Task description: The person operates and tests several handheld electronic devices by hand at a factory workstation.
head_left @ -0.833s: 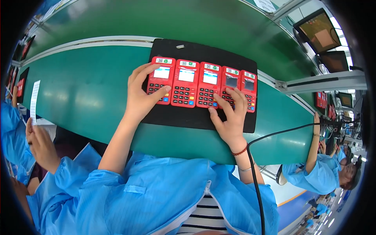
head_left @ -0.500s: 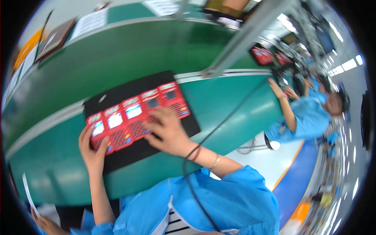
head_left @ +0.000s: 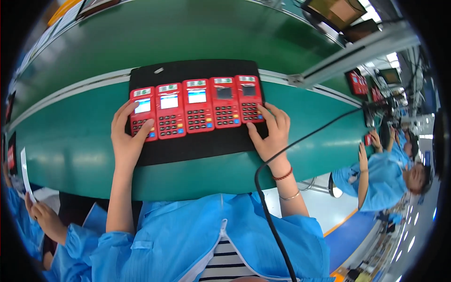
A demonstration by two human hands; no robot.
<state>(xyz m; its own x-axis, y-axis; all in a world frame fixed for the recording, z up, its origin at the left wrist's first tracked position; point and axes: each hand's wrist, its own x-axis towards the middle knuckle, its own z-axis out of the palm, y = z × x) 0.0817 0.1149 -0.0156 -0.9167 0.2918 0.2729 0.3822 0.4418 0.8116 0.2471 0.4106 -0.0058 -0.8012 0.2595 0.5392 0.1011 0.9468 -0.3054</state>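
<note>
Several red payment terminals stand side by side in a row on a black mat (head_left: pixel 197 148). The three on the left, among them the leftmost terminal (head_left: pixel 143 105) and the middle terminal (head_left: pixel 197 96), have lit screens. On the right, the fourth terminal (head_left: pixel 224 94) and the rightmost terminal (head_left: pixel 249 89) have dark screens. My left hand (head_left: pixel 128 136) grips the leftmost one, fingers at its outer edge and screen, thumb on its keypad. At the other end my right hand (head_left: pixel 272 134) closes round the lower right corner of the rightmost terminal, thumb by its bottom edge.
A black cable (head_left: pixel 263 188) hangs across my right wrist. A metal post (head_left: pixel 357 54) rises from the rail behind the green bench (head_left: pixel 75 141). Another person's hand (head_left: pixel 47 218) holds a white strip at left; a co-worker (head_left: pixel 380 176) in blue sits at right.
My right hand has moved from over the keypads in the row to the rightmost terminal's corner. My left hand stays on the leftmost terminal. The view has turned and the row looks straighter.
</note>
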